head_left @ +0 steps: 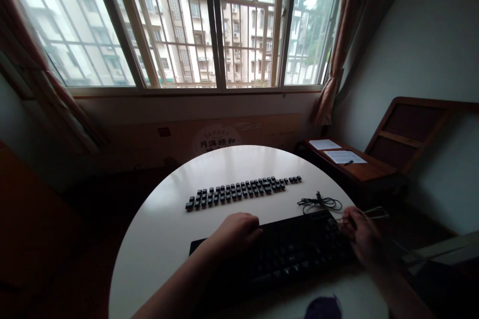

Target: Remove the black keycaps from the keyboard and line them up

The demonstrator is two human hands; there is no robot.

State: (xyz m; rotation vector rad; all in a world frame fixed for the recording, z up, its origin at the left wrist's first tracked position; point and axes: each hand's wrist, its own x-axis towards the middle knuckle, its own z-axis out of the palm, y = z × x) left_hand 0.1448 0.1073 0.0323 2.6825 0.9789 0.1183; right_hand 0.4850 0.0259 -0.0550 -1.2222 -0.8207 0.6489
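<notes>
Keyboard: black, lying on the round white table close to the person, slightly askew with its right end farther off; presumably set there so both hands reach it without stretching; the shade on it hides much of its surface

Left hand: fingers curled under, resting at the far edge of the board, left of its middle; the weight there likely steadies it against sliding; whether anything sits inside the curl cannot be told

Right hand: fingers and thumb pinched around a thin tool, by the far right corner of the board

Wire tool: pale loop jutting out on the right side of the grasping fingers; so slim that a pinch seems to give better control than a full fist; its other end is too dim to make out

Loose keycaps: slanting, staggered rows beyond the board, with a few singles trailing right; the order looks deliberate, echoing a keyboard's layout so that each place stays readable

Cable: black, gathered in loops just beyond the far right corner, probably bundled to avoid snagging

Purple object: cut off at the bottom, identity unclear

Papers: on the wooden seat to the right, apart from the handwork, a pen lying across one sheet

Window: straight ahead, lighting the keycaps better than the board
</notes>
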